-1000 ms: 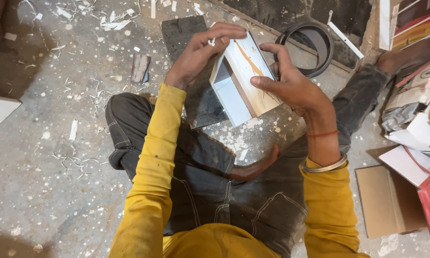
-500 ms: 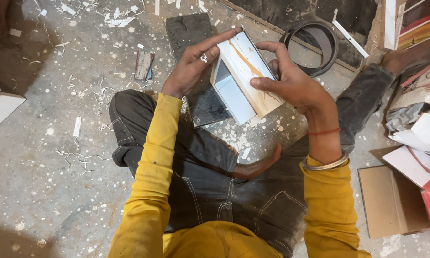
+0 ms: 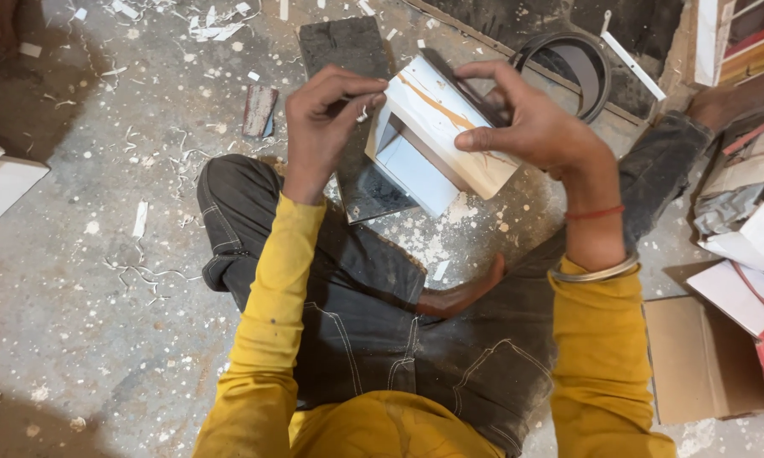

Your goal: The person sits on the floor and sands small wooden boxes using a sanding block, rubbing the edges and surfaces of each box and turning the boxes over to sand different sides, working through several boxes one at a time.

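I sit cross-legged on a dusty floor and hold a small open-sided wooden box [image 3: 437,140], pale with an orange streak on its top panel, above my lap. My right hand [image 3: 530,127] grips its right side, fingers over the top. At the box's upper left corner my left hand [image 3: 327,114] pinches the edge of the panel. A dark flat slab [image 3: 361,182] lies under the box on my knee.
A dark block [image 3: 344,42] and a small rusty tool [image 3: 259,110] lie on the floor ahead. A black ring-shaped roll [image 3: 568,64] sits at upper right. Cardboard [image 3: 700,356] and paper scraps [image 3: 751,246] are at right, white blocks [image 3: 0,178] at left. Wood shavings litter the floor.
The box has tilted and shifted slightly. My left hand has moved from spread fingers on the box's left side to a pinch at its upper left edge.
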`<action>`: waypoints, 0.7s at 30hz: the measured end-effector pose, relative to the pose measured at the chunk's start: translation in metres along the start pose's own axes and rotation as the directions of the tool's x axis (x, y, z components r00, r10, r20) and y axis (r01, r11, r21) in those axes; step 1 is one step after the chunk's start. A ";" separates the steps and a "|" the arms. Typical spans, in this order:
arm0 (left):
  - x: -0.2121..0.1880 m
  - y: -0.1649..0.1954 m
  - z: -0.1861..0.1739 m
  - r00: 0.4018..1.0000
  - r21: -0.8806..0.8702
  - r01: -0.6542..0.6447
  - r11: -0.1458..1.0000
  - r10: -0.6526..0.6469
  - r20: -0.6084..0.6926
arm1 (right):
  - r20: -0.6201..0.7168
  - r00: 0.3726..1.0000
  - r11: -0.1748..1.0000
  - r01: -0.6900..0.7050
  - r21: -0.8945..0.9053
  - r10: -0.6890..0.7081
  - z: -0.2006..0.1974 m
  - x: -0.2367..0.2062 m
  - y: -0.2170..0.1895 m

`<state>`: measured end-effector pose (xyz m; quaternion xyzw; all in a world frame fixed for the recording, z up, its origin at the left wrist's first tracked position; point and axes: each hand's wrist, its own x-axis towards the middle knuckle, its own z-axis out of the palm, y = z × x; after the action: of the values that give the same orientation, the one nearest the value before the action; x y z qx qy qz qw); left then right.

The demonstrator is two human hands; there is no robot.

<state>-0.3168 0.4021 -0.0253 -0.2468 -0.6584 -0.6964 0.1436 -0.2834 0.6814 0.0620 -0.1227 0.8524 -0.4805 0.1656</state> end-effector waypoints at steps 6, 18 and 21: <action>-0.024 0.052 0.004 0.993 0.216 0.041 0.976 -0.016 -0.116 | -0.233 0.955 0.908 0.073 -0.412 -0.183 0.001 -0.008 -0.017; -0.065 0.066 0.015 0.992 0.256 0.066 0.964 -0.036 -0.120 | -0.555 0.692 0.861 0.197 -0.470 -0.461 0.036 -0.012 -0.007; -0.064 0.038 0.004 1.000 0.273 0.012 0.962 -0.004 -0.029 | -0.528 0.715 0.884 0.303 -0.357 -0.459 0.036 -0.004 0.012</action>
<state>-0.2428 0.3944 -0.0271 -0.2120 -0.7469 -0.6031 0.1828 -0.2656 0.6606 0.0350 -0.1581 0.8682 -0.4091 -0.2320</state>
